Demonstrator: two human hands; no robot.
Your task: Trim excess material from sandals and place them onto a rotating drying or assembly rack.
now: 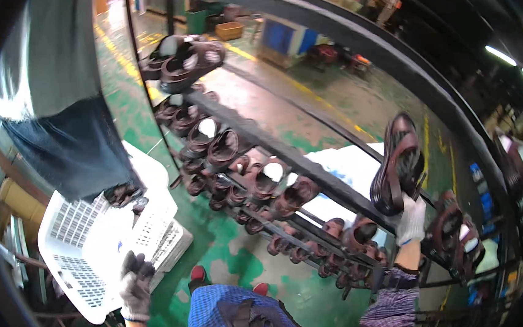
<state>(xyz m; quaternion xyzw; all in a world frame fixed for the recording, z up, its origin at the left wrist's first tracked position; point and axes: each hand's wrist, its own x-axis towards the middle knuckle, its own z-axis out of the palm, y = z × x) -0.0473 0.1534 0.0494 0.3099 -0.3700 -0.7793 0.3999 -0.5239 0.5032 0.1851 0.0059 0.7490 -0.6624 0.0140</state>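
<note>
My right hand (410, 220), in a white knit glove, is closed on the lower end of a dark brown leather sandal (402, 160). It holds the sandal at the top rail of a black metal shoe rack (329, 167), on the right; the frame does not show whether it rests on the rail. My left hand (136, 285), in a grey-white glove with dark fingertips, hangs beside a white plastic basket (65, 240). Its fingers are stretched out and hold nothing. A small dark item (122, 194) lies inside the basket near its far edge.
Several brown sandals (223, 147) with white inserts line the rack's tiers. A pair (183, 62) sits at its far left end, others (454, 234) at the right. Dark cloth (70, 148) hangs over the basket. The floor (225, 252) is green and worn.
</note>
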